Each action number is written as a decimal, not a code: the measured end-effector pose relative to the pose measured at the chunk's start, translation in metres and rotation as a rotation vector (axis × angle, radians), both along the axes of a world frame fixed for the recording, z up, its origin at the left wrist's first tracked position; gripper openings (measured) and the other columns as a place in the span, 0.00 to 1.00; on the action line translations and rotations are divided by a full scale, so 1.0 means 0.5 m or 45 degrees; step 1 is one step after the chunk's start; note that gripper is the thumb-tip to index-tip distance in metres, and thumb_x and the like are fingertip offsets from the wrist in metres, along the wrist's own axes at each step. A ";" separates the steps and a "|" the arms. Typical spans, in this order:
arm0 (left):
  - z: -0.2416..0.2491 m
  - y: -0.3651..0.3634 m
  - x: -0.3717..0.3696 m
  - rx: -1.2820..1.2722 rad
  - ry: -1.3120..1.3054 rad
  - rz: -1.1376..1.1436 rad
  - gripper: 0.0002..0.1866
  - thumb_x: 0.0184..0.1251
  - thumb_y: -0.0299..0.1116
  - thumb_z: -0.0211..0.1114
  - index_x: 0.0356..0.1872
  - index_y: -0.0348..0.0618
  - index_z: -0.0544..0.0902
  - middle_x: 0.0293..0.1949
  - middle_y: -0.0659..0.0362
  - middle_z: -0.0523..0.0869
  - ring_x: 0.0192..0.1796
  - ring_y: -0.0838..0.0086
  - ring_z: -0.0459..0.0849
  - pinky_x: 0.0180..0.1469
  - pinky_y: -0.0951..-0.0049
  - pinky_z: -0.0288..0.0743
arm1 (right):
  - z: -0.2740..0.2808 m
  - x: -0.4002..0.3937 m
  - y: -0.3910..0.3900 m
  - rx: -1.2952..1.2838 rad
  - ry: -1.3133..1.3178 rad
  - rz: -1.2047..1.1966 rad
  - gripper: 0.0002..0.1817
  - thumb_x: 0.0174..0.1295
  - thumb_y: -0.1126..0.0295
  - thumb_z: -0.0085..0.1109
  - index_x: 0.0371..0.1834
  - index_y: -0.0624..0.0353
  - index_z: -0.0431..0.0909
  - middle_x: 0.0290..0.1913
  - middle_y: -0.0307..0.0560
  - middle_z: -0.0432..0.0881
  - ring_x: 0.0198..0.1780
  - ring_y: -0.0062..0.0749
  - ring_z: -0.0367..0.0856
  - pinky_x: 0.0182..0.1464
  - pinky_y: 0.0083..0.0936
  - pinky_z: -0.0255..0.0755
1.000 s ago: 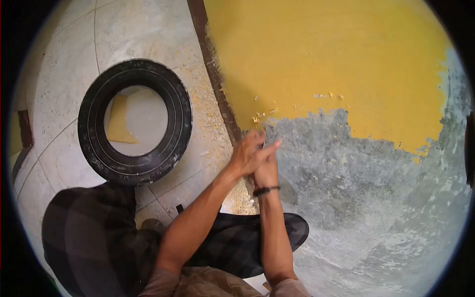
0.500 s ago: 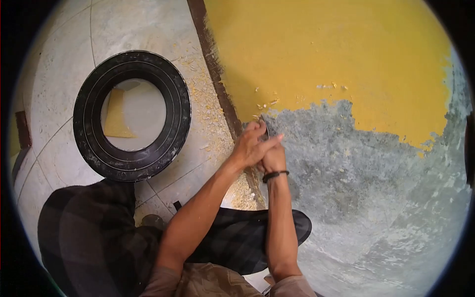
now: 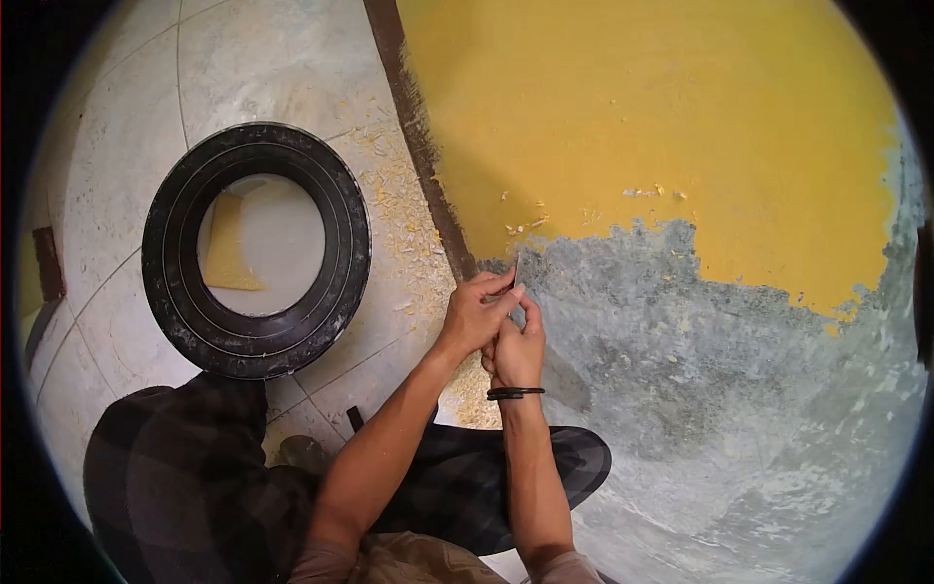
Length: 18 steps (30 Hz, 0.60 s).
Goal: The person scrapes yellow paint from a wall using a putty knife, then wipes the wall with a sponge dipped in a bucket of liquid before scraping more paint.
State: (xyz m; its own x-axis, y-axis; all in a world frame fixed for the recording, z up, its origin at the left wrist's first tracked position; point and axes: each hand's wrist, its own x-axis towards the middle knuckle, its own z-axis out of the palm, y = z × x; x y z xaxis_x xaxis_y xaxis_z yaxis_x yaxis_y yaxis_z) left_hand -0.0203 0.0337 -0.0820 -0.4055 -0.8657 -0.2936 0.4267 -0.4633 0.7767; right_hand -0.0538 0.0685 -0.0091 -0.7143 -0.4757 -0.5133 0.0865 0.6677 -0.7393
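Note:
Both hands meet at the lower edge of a yellow painted wall, where it turns to bare grey surface. A thin scraper blade points up from between my fingers, its tip close to the paint edge. My left hand is closed around the blade from the left. Below and to the right, my right hand, with a black band at the wrist, is closed on the tool's lower part, which the fingers hide. Loose paint flakes cling just above the blade.
A round black tub stands on the tiled floor at the left, with pale liquid and a yellow sponge inside. Paint chips litter the floor beside the brown wall border. My bent legs lie below.
Both hands have moved down and slightly left, away from the paint edge, and the blade shows more clearly. The view has shifted a little, so the tub and wall appear lower.

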 end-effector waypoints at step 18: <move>-0.045 -0.052 -0.011 -0.119 -0.385 -0.036 0.13 0.63 0.35 0.68 0.41 0.33 0.86 0.35 0.54 0.84 0.35 0.71 0.82 0.39 0.74 0.74 | -0.037 -0.031 -0.042 -0.012 -0.137 -0.054 0.19 0.62 0.77 0.48 0.58 0.62 0.69 0.16 0.39 0.70 0.10 0.21 0.63 0.09 0.20 0.49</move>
State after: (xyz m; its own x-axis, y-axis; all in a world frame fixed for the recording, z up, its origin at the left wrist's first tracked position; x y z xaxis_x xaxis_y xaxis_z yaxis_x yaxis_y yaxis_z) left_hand -0.0255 0.0079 -0.1046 -0.3361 -0.8844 -0.3240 0.1578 -0.3920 0.9063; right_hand -0.0694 0.0473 -0.0276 -0.6748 -0.4514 -0.5839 0.1938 0.6550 -0.7304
